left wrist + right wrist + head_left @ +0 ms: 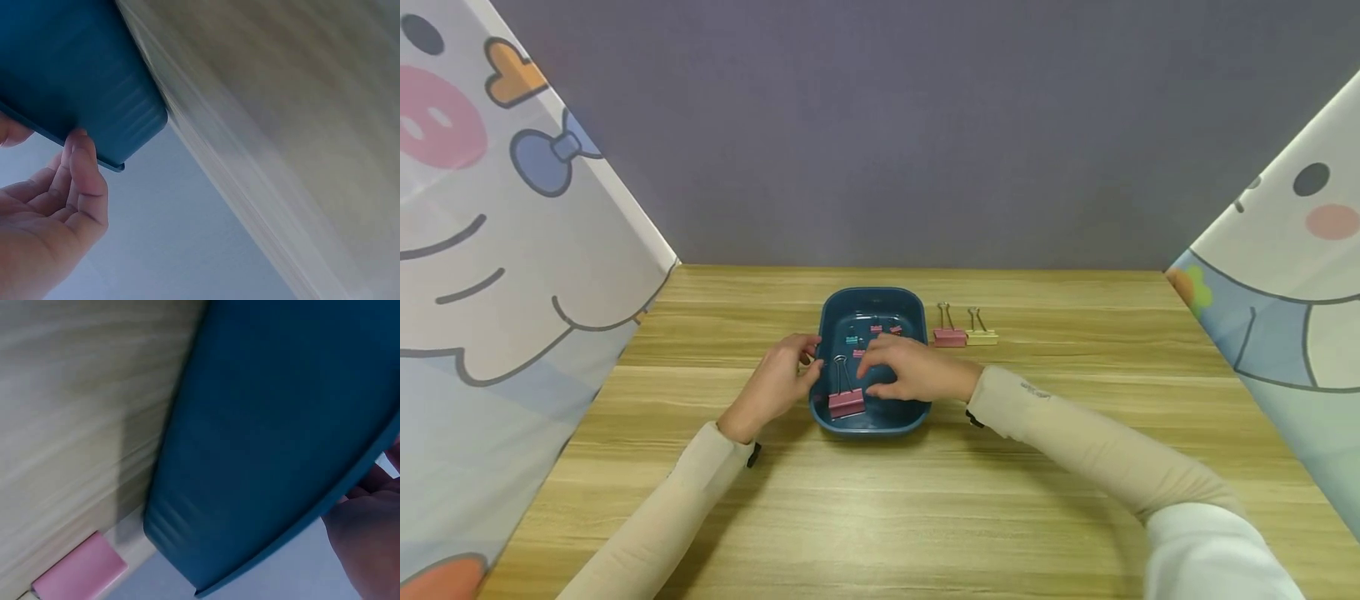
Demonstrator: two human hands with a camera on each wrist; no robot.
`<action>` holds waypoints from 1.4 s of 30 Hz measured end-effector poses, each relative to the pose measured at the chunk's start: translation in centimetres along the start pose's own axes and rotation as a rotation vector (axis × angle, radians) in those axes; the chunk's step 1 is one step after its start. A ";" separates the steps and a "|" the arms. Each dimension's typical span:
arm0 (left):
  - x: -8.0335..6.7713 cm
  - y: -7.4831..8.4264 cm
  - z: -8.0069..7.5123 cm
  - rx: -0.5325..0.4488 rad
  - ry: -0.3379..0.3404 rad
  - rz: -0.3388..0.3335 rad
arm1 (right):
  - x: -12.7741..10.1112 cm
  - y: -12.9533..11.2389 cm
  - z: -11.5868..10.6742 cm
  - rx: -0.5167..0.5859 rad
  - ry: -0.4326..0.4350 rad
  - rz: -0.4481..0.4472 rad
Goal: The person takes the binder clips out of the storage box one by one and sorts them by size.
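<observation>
A dark blue plastic tray point(868, 430) stands on the table with binder clips inside. My left hand point(780, 375) holds its left rim; in the left wrist view a fingertip point(80, 147) lies against the outer wall and the thumb is partly behind the rim. My right hand point(917, 368) reaches over the right rim, fingers bent and thumb apart, nothing visible between them. Left of it lies a large pink binder clip point(847, 403), handles upward. Farther back are several small clips, among them a teal one point(852, 340) and a pink one point(876, 328). The right hand may hide others.
Right of the tray, a pink binder clip point(950, 337) and a pale yellow binder clip point(982, 338) stand side by side on the wooden table point(880, 517). A grey panel point(880, 133) rises behind the table, with cartoon-printed sheets at both sides.
</observation>
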State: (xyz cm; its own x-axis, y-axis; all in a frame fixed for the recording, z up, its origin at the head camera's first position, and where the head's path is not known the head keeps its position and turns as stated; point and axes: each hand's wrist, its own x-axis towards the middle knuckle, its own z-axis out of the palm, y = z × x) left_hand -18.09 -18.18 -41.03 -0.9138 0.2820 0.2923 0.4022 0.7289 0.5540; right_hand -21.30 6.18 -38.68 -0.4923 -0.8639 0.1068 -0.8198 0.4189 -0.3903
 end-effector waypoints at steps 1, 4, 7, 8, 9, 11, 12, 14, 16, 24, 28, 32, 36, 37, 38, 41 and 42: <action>0.0 0.0 0.0 0.001 -0.001 0.001 | 0.1 0.0 0.1 0.000 -0.011 0.005; 0.1 0.0 0.0 0.002 -0.002 0.000 | 0.5 -0.1 0.4 0.007 -0.037 0.006; 0.1 0.0 -0.1 0.001 -0.002 -0.001 | 1.1 -0.2 0.6 0.028 -0.069 -0.013; 0.1 0.1 -0.1 0.000 -0.003 -0.001 | 1.2 -0.2 0.7 0.029 -0.081 -0.019; 0.1 0.0 0.0 0.000 -0.005 0.000 | 1.4 -0.2 0.8 0.026 -0.093 -0.025; 0.0 0.0 0.0 -0.002 -0.007 -0.001 | 1.7 -0.3 1.1 0.027 -0.112 -0.037; 0.0 0.0 0.0 -0.004 -0.008 -0.001 | 1.8 -0.3 1.2 0.023 -0.119 -0.039; 0.0 0.0 0.0 -0.006 -0.009 -0.002 | 2.0 -0.3 1.4 0.012 -0.131 -0.040; 0.0 0.0 0.0 -0.005 -0.008 -0.003 | 2.1 -0.3 1.6 0.012 -0.139 -0.041; 0.0 0.0 0.0 -0.002 -0.010 -0.005 | 2.6 -0.4 2.1 -0.007 -0.173 -0.033; 0.0 0.1 0.0 -0.003 -0.018 -0.010 | 2.9 -0.4 2.4 -0.022 -0.189 -0.027; 0.0 0.2 -0.1 -0.001 -0.021 -0.013 | 3.0 -0.5 2.4 -0.022 -0.190 -0.011; 0.0 0.2 0.0 0.007 -0.020 -0.011 | 3.1 -0.6 2.4 -0.025 -0.194 -0.001; 0.0 0.1 0.0 0.009 -0.020 -0.010 | 3.2 -0.6 2.5 -0.028 -0.194 -0.003; 0.1 0.1 0.0 0.010 -0.019 -0.011 | 3.2 -0.6 2.5 -0.033 -0.195 -0.004; 0.1 0.1 0.0 0.012 -0.019 -0.019 | 3.4 -0.6 2.6 -0.033 -0.200 -0.006; 0.1 0.1 0.0 0.012 -0.019 -0.022 | 3.4 -0.7 2.6 -0.035 -0.203 -0.005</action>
State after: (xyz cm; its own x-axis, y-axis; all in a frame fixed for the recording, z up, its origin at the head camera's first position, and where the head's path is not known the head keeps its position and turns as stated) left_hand -18.13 -18.05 -40.95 -0.9233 0.2778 0.2651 0.3816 0.7422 0.5509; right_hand -21.68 2.21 -40.46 -0.4219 -0.9032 -0.0791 -0.8335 0.4207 -0.3582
